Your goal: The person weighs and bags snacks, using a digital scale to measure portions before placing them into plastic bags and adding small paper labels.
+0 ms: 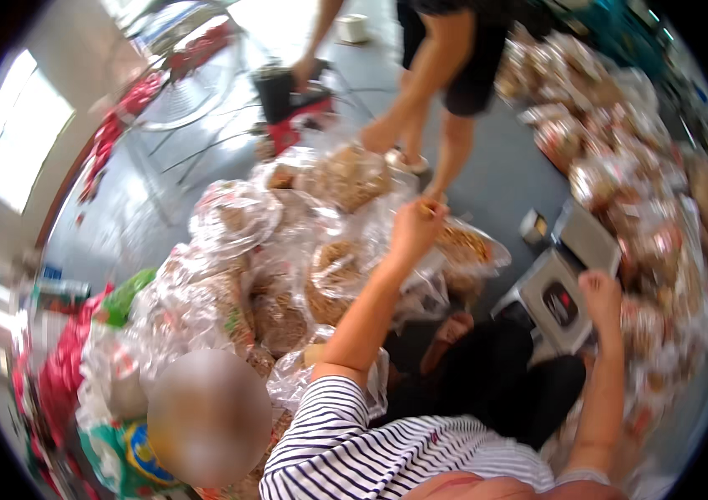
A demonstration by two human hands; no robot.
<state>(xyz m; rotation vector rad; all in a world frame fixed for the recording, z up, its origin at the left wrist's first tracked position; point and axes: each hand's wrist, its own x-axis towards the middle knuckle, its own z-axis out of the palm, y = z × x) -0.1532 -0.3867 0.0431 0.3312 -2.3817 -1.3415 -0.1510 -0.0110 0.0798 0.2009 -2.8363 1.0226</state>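
Observation:
My left hand (pixel 415 232) reaches forward over an open clear plastic bag (pixel 463 247) of small yellow-orange pieces. Its fingers are closed on a small yellowish piece (pixel 427 210), too blurred to name. On the right, my right hand (pixel 601 292) is curled beside a grey box-like device (pixel 554 294) that has a dark oval panel and a raised flap. Whether that hand grips the device's edge or anything else is hidden. Before me lies a heap of clear plastic bags (pixel 335 269) filled with brown and tan dry goods.
Another person's hand (pixel 382 134) touches a bag at the heap's far side. More filled bags (pixel 616 144) line the right. A floor fan (pixel 185 87), a black-and-red machine (pixel 291 103), a small box (pixel 533 226) and red sacking (pixel 72 369) stand around; a blurred patch hides the lower left.

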